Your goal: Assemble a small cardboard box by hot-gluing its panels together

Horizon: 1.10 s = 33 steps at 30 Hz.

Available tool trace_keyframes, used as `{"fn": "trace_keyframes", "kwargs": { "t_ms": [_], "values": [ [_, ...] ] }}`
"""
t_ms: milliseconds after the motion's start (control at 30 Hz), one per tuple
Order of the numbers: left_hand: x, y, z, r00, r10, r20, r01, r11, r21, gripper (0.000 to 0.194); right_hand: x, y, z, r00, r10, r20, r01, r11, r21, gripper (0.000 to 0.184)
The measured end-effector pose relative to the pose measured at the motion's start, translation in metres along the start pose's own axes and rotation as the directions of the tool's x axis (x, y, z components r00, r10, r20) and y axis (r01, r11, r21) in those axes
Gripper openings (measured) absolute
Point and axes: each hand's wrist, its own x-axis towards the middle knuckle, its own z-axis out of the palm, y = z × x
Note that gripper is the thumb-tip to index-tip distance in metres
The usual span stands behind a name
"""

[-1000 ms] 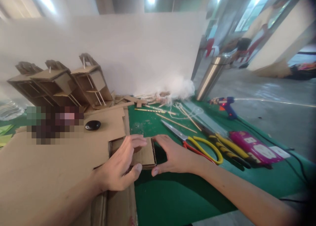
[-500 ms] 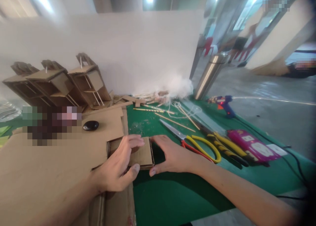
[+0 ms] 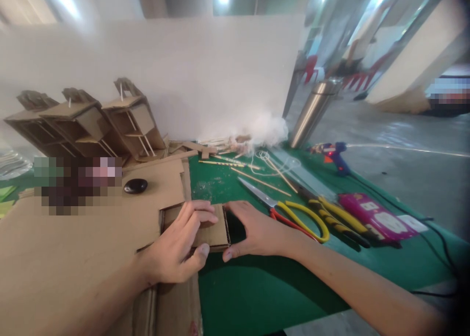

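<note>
A small square cardboard piece (image 3: 213,234) lies at the right edge of a large cardboard sheet (image 3: 73,248), partly over the green mat (image 3: 264,287). My left hand (image 3: 176,250) covers its left half, fingers laid across the top and thumb pressed to its front edge. My right hand (image 3: 257,230) cups its right edge, fingers curled behind and thumb at the front right corner. Both hands grip the piece.
Yellow-handled scissors (image 3: 293,216), yellow-handled pliers (image 3: 341,218) and a pink box (image 3: 374,218) lie to the right. Wooden skewers (image 3: 257,179), a blue glue gun (image 3: 334,155) and a steel flask (image 3: 312,113) sit further back. Cardboard models (image 3: 88,123) lean at back left; a black oval object (image 3: 135,185) rests on the sheet.
Both hands stay on the small cardboard piece; the left fingers have shifted slightly on its top. Nothing else has moved.
</note>
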Motion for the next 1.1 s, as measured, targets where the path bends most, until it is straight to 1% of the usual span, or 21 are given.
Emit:
{"fn": "trace_keyframes", "kwargs": {
  "t_ms": [133, 333, 433, 600, 767, 900, 1000, 1100],
  "values": [
    [0.0005, 0.0003, -0.0004, 1.000, 0.004, -0.004, -0.004, 1.000, 0.005, 0.038, -0.0005, -0.0006, -0.0002, 1.000, -0.003, 0.007, 0.003, 1.000, 0.000, 0.089],
    [0.0009, 0.0012, 0.0002, 1.000, -0.009, 0.007, 0.009, 1.000, -0.003, 0.045, 0.0002, -0.0011, -0.0005, 1.000, 0.002, 0.010, -0.002, 1.000, -0.013, 0.088],
    [0.0007, 0.0016, 0.0008, 1.000, -0.015, 0.009, 0.015, 1.000, -0.002, 0.045, 0.0007, -0.0020, -0.0007, 1.000, 0.001, 0.009, -0.001, 1.000, -0.010, 0.087],
    [-0.0005, 0.0023, -0.0001, 0.999, -0.046, 0.011, 0.046, 0.999, -0.002, 0.046, 0.0003, -0.0026, -0.0012, 1.000, -0.007, 0.004, 0.007, 1.000, -0.001, 0.084],
    [-0.0012, 0.0024, -0.0009, 0.997, -0.071, -0.001, 0.071, 0.997, -0.034, 0.052, 0.0002, -0.0015, -0.0017, 1.000, 0.001, 0.011, -0.001, 1.000, -0.007, 0.083],
    [-0.0022, 0.0015, 0.0002, 0.994, -0.106, -0.021, 0.105, 0.993, -0.056, 0.058, -0.0005, -0.0018, -0.0024, 0.999, 0.015, 0.030, -0.015, 1.000, 0.012, 0.089],
    [-0.0026, 0.0008, 0.0006, 0.992, -0.125, 0.002, 0.124, 0.991, -0.054, 0.057, -0.0018, -0.0017, -0.0025, 0.999, 0.025, 0.033, -0.026, 1.000, 0.017, 0.093],
    [-0.0016, 0.0004, 0.0005, 0.990, -0.139, 0.030, 0.140, 0.989, -0.041, 0.055, -0.0027, -0.0013, -0.0025, 0.999, 0.028, 0.042, -0.028, 0.999, 0.016, 0.094]
  ]
}}
